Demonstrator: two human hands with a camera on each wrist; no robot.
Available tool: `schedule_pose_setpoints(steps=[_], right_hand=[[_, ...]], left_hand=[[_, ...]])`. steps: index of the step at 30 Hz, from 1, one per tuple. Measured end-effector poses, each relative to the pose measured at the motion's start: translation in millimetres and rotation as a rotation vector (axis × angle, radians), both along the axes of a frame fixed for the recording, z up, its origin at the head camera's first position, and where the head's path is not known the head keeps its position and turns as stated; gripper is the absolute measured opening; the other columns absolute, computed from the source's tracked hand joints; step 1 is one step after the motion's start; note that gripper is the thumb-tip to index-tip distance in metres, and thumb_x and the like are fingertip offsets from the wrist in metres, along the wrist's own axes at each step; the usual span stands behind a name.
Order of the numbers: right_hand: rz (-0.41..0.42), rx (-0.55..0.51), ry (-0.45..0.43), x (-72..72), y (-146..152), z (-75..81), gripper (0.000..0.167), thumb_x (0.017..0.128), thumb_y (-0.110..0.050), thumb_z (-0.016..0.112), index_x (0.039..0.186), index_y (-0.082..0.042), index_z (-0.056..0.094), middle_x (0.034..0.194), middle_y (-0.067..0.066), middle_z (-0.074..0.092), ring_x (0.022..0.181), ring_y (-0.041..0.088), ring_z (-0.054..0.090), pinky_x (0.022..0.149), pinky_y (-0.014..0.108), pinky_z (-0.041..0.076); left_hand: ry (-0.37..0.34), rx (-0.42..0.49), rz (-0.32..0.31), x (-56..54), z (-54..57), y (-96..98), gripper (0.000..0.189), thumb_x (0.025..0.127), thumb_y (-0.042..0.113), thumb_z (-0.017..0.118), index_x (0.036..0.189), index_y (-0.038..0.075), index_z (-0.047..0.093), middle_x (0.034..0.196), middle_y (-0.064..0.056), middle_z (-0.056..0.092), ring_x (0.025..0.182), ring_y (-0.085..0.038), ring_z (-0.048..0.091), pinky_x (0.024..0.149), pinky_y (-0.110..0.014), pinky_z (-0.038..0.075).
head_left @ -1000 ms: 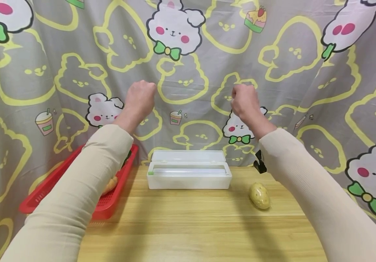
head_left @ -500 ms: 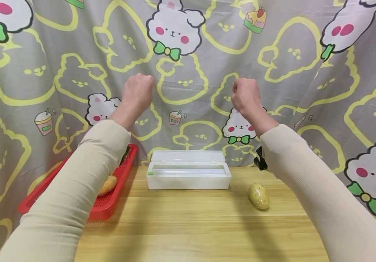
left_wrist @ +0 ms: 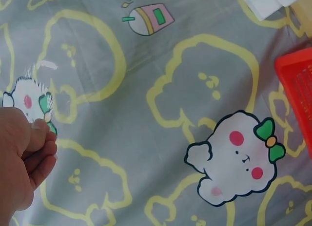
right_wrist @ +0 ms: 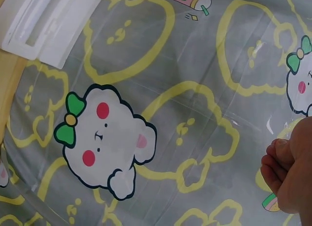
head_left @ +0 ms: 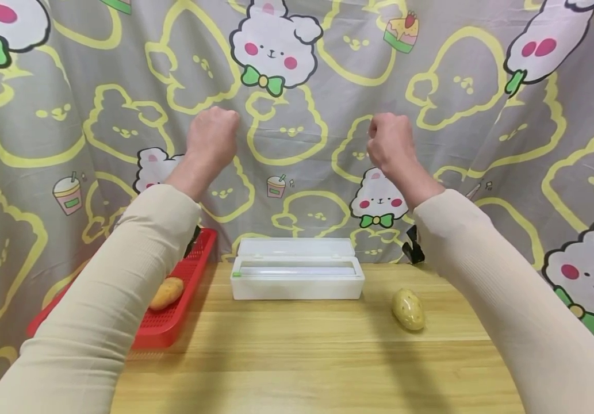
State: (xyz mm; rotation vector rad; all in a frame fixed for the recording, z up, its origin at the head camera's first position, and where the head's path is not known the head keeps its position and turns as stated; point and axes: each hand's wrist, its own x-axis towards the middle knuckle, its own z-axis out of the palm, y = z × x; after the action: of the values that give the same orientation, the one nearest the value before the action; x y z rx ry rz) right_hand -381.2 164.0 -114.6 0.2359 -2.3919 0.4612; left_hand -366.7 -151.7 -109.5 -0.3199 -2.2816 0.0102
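Both hands are raised in front of the patterned curtain, above the white box. In the head view the left hand (head_left: 213, 137) has its fingers curled; in the left wrist view its thumb and fingers pinch gathered clear film (left_wrist: 47, 65). The right hand (head_left: 391, 142) is curled likewise, and the right wrist view has it pinching the film's other side. Creases and glints of a clear cling film sheet (right_wrist: 234, 122) run across the curtain between the hands. Below stands a white cling film dispenser (head_left: 298, 288), its lid up, with a roll (head_left: 297, 271) inside.
A shiny potato (head_left: 408, 309) lies on the wooden table (head_left: 297, 356) at right. At left a red plastic basket (head_left: 159, 339) holds another potato (head_left: 167, 293); the left sleeve covers part of it. The grey curtain (head_left: 286, 213) hangs right behind the table.
Both hands have risen and moved slightly apart, still curled on the film. The left sleeve has shifted left, uncovering more of the potato in the basket. The dispenser and shiny potato stay put.
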Motion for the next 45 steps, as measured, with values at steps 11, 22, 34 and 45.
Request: schedule_pose_setpoints(steps=[11,22,34,45], right_hand=[[-0.01,0.007,0.05,4.4,1.7,9.7,0.025,0.068,0.016,0.032,0.064,-0.009,0.034,0.061,0.003,0.021,0.062,0.019,0.017,0.052,0.032,0.019],[0.019,-0.018,0.06,19.2,2.3,12.5,0.021,0.07,0.013,0.035,0.071,-0.003,0.05,0.068,0.01,0.042,0.07,0.025,0.037,0.059,0.034,0.031],[0.139,-0.049,-0.069,83.9,22.1,13.3,0.024,0.089,-0.005,0.051,0.099,-0.003,0.073,0.096,0.017,0.073,0.095,0.03,0.061,0.077,0.038,0.045],[0.482,0.06,-0.759,129.9,52.5,15.0,0.013,0.1,-0.01,0.056,0.103,-0.005,0.068,0.094,0.007,0.071,0.092,0.022,0.068,0.087,0.038,0.054]], left_hand=[[0.031,0.01,-0.002,5.0,8.3,0.8,0.027,0.084,-0.014,0.038,0.073,-0.005,0.061,0.067,-0.022,0.059,0.073,-0.045,0.064,0.066,-0.054,0.053],[-0.042,0.024,-0.031,23.6,17.6,-3.3,0.025,0.087,-0.009,0.039,0.068,0.001,0.052,0.063,-0.017,0.052,0.071,-0.043,0.06,0.06,-0.051,0.049],[-0.387,-0.003,-0.137,84.4,42.2,-10.0,0.022,0.088,-0.002,0.055,0.073,0.003,0.07,0.069,-0.012,0.064,0.073,-0.029,0.055,0.058,-0.036,0.044],[-0.903,-0.264,-0.21,136.8,40.5,-16.1,0.007,0.086,0.01,0.075,0.085,0.017,0.075,0.077,-0.003,0.068,0.071,-0.021,0.063,0.064,-0.033,0.054]])
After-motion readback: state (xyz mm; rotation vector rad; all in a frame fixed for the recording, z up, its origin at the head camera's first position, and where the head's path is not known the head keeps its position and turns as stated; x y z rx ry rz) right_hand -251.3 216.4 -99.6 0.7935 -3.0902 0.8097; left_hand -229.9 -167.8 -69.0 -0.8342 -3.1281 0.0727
